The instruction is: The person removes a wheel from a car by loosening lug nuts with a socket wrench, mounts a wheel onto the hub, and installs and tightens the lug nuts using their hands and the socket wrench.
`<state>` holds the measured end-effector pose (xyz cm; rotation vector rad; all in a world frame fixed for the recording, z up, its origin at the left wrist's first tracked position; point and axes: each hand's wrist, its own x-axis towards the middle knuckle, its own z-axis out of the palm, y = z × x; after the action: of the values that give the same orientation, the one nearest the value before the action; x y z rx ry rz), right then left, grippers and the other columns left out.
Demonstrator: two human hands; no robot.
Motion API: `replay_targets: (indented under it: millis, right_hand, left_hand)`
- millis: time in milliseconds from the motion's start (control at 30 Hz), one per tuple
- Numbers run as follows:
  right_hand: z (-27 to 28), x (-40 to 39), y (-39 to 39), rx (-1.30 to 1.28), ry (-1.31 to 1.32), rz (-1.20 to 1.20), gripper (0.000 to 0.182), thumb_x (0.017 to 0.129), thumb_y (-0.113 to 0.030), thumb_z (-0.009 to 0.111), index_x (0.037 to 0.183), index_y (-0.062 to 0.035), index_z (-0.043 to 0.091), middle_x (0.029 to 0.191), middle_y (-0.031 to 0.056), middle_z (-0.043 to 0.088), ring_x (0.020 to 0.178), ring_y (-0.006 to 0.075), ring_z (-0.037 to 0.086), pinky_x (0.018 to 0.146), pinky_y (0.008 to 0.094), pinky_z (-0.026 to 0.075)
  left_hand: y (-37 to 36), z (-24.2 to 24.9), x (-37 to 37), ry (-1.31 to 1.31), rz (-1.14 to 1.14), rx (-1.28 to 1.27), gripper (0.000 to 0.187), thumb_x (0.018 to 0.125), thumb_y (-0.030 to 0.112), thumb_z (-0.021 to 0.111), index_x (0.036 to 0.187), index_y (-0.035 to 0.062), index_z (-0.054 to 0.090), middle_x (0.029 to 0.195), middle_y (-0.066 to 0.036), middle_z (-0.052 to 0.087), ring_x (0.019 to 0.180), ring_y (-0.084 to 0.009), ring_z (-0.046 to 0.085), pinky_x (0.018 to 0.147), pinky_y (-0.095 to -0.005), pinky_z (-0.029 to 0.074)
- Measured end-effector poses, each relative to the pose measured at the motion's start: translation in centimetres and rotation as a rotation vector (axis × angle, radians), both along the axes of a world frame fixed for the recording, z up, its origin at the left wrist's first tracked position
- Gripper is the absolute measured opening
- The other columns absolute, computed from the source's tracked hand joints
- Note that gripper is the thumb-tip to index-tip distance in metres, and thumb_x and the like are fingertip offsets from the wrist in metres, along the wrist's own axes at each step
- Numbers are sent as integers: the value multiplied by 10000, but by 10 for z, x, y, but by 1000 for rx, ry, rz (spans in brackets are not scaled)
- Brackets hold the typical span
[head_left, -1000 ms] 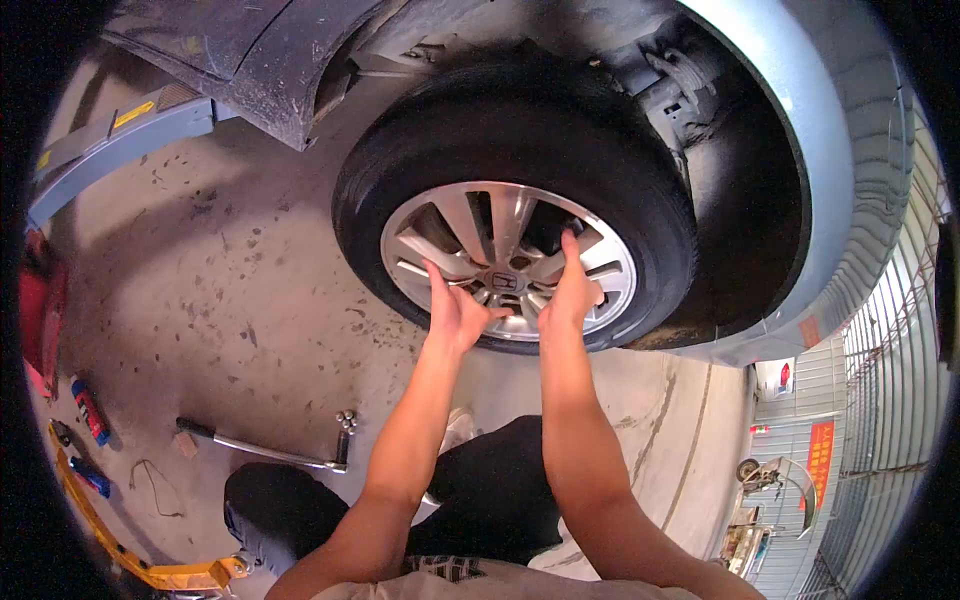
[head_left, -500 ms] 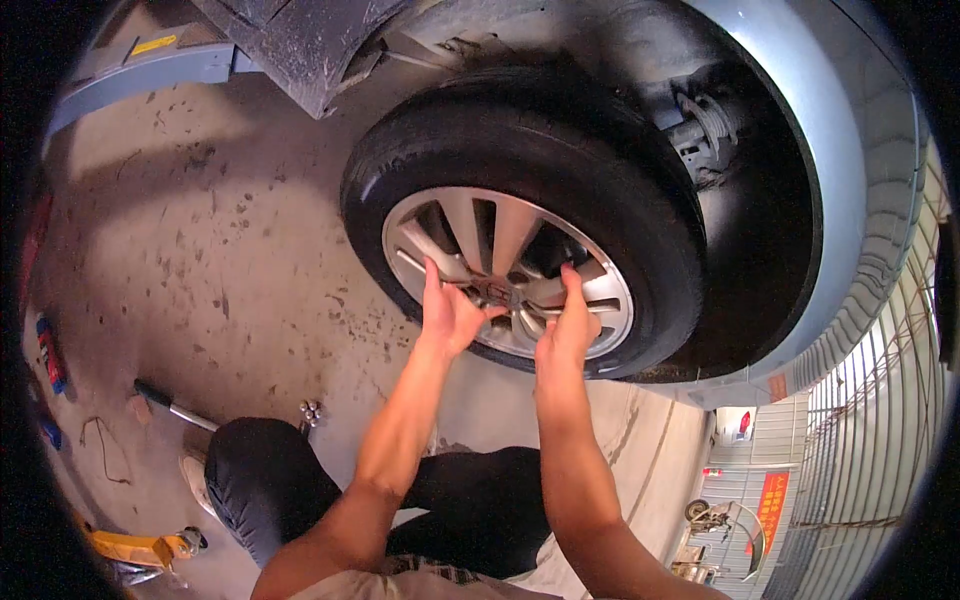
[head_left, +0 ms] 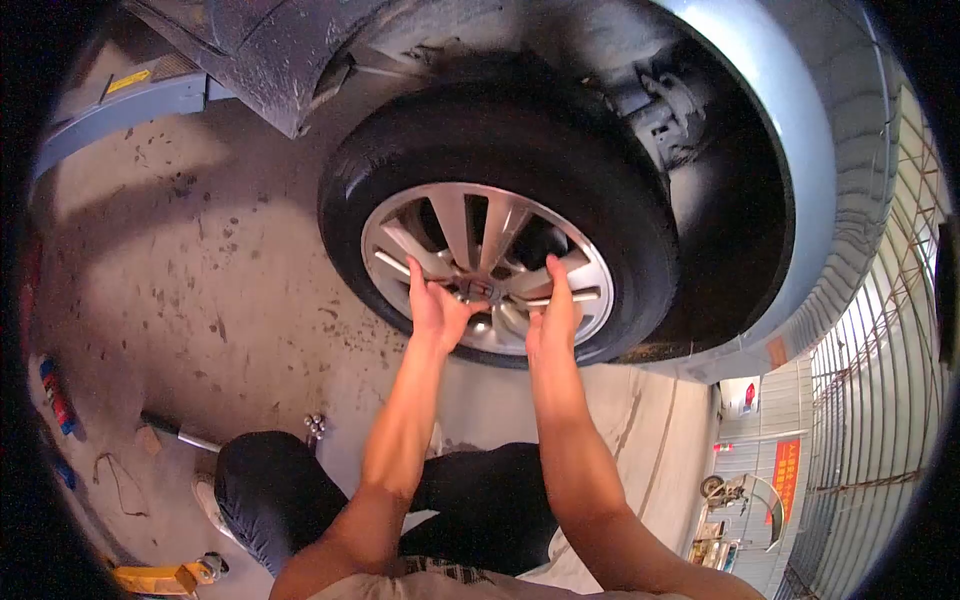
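The car wheel (head_left: 470, 230) has a black tyre (head_left: 480, 140) and a silver multi-spoke rim with a centre cap. It sits at the wheel arch, tilted in my view. My left hand (head_left: 438, 312) grips the spokes left of the centre cap, one digit pointing up along the rim and another near the cap. My right hand (head_left: 555, 312) holds the spokes on the right side, thumb up against the face. Some fingers of both hands are hidden among the spokes.
A light-blue fender (head_left: 810, 170) curves round the wheel, with suspension parts (head_left: 665, 115) behind. A blue-grey lift arm (head_left: 125, 120) is at upper left. On the floor lie shiny nuts (head_left: 315, 427), a metal-ended bar (head_left: 185, 432), a red-and-blue object (head_left: 57, 398) and a yellow tool (head_left: 165, 577).
The camera view has shifted a little, so the wheel and car appear further left. Both hands stay on the spokes, with little visible change in their grip.
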<state>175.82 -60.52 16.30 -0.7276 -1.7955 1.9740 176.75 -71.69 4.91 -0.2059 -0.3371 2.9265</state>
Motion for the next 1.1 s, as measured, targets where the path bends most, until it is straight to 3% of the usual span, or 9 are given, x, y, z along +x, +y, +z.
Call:
replay_targets:
  millis: [67,167,367,533,633,767,967,1067,1100]
  right_hand:
    - [1,1,1,-64,3,9,571,830,-206,873,1309,-29,615,1257,106,656,1125,263,653,981,422,561]
    - [2,0,4,-99,-32,13,549,832,-212,872,1288,-29,628,1235,109,665,1093,267,666,947,419,574]
    - [-1,0,14,-2,-61,61,554,826,-306,879,1266,-68,640,1182,96,677,1048,270,683,906,441,608]
    - [-6,-2,13,85,-27,120,535,869,-393,816,1267,-80,642,1245,114,634,1135,294,629,964,474,570]
    - [-8,-3,15,69,-50,160,511,857,-401,824,1214,-79,650,1210,117,650,1083,293,647,925,502,581]
    - [-5,7,9,74,-89,191,547,823,-357,863,1226,-71,628,1238,136,648,1123,319,649,938,514,593]
    - [-2,15,4,-59,-36,215,566,826,-290,892,1254,-47,613,1272,146,631,1174,329,632,1027,525,563]
    - [11,20,-1,-155,-120,217,489,847,-221,886,1217,-28,632,1270,148,637,1166,317,641,1038,512,557]
    - [13,21,-3,-203,-118,204,464,850,-189,883,1207,-24,636,1259,141,646,1164,292,644,1039,474,562]
  left_hand:
    - [-5,6,3,0,-18,-7,916,1023,759,286,1623,67,272,1644,-192,364,1504,-440,341,1147,-810,124]
    - [3,-10,-3,81,-9,34,914,1018,767,288,1628,86,268,1646,-187,359,1499,-441,347,1151,-807,125]
    - [4,-8,-1,96,22,41,906,1024,758,284,1606,64,307,1610,-177,419,1473,-401,410,1154,-751,239]
    - [7,-16,-7,-29,-31,16,951,1006,792,266,1601,51,316,1613,-173,418,1497,-390,383,1159,-786,129]
    - [16,-26,-13,-94,-18,13,996,970,838,279,1590,60,337,1604,-171,432,1495,-386,386,1139,-797,169]
    - [8,-43,-18,10,-80,10,1057,936,880,263,1620,75,300,1613,-172,425,1493,-382,393,1152,-771,191]
    - [-12,-40,-8,120,-107,-57,1051,936,871,283,1666,121,185,1692,-166,278,1554,-412,259,1174,-780,104]
    - [-18,-45,-4,142,-153,-92,1039,938,865,293,1664,129,194,1681,-141,310,1545,-377,296,1178,-771,140]
    - [-19,-53,-7,152,-208,-52,997,953,846,297,1666,155,201,1706,-111,253,1569,-342,243,1174,-773,152]
